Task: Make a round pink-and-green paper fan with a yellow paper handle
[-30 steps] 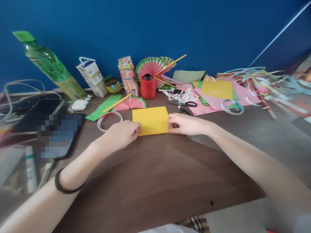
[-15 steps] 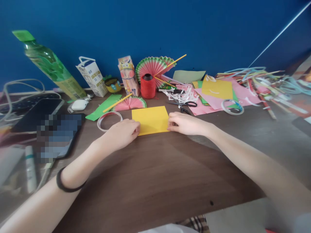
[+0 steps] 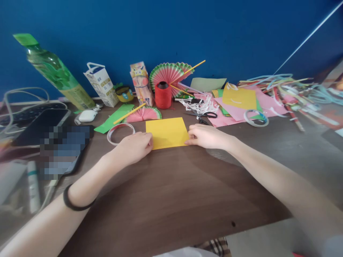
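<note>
A yellow sheet of paper point(image 3: 168, 132) lies flat on the brown table between my hands. My left hand point(image 3: 137, 145) has its curled fingers closed on the sheet's lower left corner. At the lower right corner, my right hand point(image 3: 205, 136) pinches the paper's edge between thumb and fingers. Just beyond my left hand rests a roll of tape point(image 3: 109, 137). Black-handled scissors point(image 3: 209, 115) lie behind my right hand. Behind the sheet are a folded pink and green paper fan point(image 3: 143, 114) and a red spool of thread point(image 3: 163, 97).
Left are a green bottle point(image 3: 59, 73), a white carton point(image 3: 103, 87), an earphone case point(image 3: 87, 116) and a phone point(image 3: 69, 150) on a cable. Larger paper fans point(image 3: 167, 75) lean at the blue wall. Right are coloured papers point(image 3: 238, 98), another tape roll point(image 3: 255, 123) and a heap of strips point(image 3: 289, 94).
My right hand has shifted very slightly to the right along the yellow sheet's edge. The left hand and the sheet have hardly moved.
</note>
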Motion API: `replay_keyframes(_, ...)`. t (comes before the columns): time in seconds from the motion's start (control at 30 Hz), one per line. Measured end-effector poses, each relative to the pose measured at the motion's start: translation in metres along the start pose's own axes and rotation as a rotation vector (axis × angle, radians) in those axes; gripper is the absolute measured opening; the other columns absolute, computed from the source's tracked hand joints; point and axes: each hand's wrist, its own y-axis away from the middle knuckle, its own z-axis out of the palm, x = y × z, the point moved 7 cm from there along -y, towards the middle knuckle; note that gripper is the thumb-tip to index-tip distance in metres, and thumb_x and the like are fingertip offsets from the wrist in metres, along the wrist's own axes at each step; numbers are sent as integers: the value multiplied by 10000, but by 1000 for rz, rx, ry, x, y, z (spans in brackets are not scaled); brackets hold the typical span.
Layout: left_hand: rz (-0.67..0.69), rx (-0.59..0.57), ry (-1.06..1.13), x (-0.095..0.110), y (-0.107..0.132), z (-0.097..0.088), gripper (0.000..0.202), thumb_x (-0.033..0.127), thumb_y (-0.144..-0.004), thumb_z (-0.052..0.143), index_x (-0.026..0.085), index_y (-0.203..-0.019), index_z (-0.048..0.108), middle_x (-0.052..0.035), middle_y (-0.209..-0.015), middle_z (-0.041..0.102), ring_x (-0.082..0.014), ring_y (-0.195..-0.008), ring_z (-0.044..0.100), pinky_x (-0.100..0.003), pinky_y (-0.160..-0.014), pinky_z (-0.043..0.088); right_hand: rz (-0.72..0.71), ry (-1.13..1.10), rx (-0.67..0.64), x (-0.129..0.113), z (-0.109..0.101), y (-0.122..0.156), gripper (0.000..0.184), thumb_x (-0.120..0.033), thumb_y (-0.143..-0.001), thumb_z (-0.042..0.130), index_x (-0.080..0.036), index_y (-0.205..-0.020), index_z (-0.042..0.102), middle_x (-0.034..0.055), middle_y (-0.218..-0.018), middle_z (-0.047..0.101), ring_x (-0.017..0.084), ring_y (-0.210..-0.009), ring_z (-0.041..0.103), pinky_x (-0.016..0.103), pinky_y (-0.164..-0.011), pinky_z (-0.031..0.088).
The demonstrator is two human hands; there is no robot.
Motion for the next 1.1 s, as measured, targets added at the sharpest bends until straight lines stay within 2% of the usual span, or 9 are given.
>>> replay_keyframes(0.13, 63, 79, 42, 1, -2, -4, 36, 191, -792, 465, 179, -817, 488, -46, -877, 576, -190, -804, 529, -289, -666, 381, 20, -53, 47, 0, -4, 0, 269, -381, -795, 595, -181, -669, 468, 26, -814, 518, 170, -782, 498, 259, -606, 309)
replay_keyframes(0.27, 218, 78, 79, 16, -2, 0, 168, 68, -763, 377, 179, -812, 493, -37, -879, 572, -166, -790, 539, -269, -672, 403, -164, -161, 72, -17, -5, 1, 17, -177, -820, 524, -180, -836, 523, 36, -906, 535, 150, -792, 517, 255, -660, 352)
replay_keyframes(0.4, 251, 105, 20, 26, 0, 3, 261, 12, -722, 366, 172, -868, 512, -37, -890, 586, -167, -789, 550, -275, -689, 413, -360, -204, 74, -36, 0, 4, 303, -11, -805, 391, -180, -986, 566, 53, -976, 562, 154, -875, 538, 265, -734, 383)
replay_keyframes(0.5, 276, 147, -54, 32, 2, 3, 278, 4, -731, 373, 164, -903, 523, -45, -902, 597, -173, -810, 560, -279, -704, 420, -403, -109, 76, -43, 5, 5, 459, 28, -764, 389, -202, -1112, 581, 52, -954, 559, 147, -821, 532, 254, -678, 377)
replay_keyframes(0.57, 292, 168, -103, 37, 5, 3, 257, 18, -756, 384, 159, -912, 532, -52, -917, 604, -179, -835, 567, -284, -719, 429, -403, -17, 75, -46, 7, 6, 514, 26, -753, 404, -225, -1164, 584, 45, -899, 546, 135, -739, 508, 248, -616, 352)
replay_keyframes(0.67, 280, 188, -199, 45, 9, 2, 221, 72, -819, 397, 152, -955, 552, -64, -934, 611, -203, -877, 575, -303, -718, 444, -397, 65, 78, -51, 8, 9, 503, -21, -775, 442, -254, -1197, 586, 41, -867, 534, 127, -688, 478, 246, -569, 327)
replay_keyframes(0.73, 251, 183, -243, 49, 10, 1, 207, 109, -854, 401, 155, -976, 561, -64, -933, 616, -213, -890, 579, -303, -691, 451, -394, 75, 92, -53, 6, 10, 439, -81, -814, 470, -253, -1197, 595, 47, -868, 535, 134, -704, 481, 249, -576, 337)
replay_keyframes(0.87, 216, 197, -260, 50, 9, 1, 151, 154, -876, 427, 162, -909, 573, -51, -891, 622, -209, -871, 588, -293, -656, 453, -419, 45, 148, -54, 5, 9, 318, -198, -876, 499, -252, -1162, 626, 52, -842, 529, 156, -763, 498, 269, -642, 375)
replay_keyframes(1.1, 204, 237, -278, 46, 6, 0, 161, 156, -882, 413, 149, -858, 572, -60, -831, 614, -199, -800, 588, -294, -643, 446, -440, 9, 208, -48, 8, 4, 263, -210, -888, 501, -249, -1100, 652, 40, -836, 550, 144, -764, 522, 254, -640, 374)
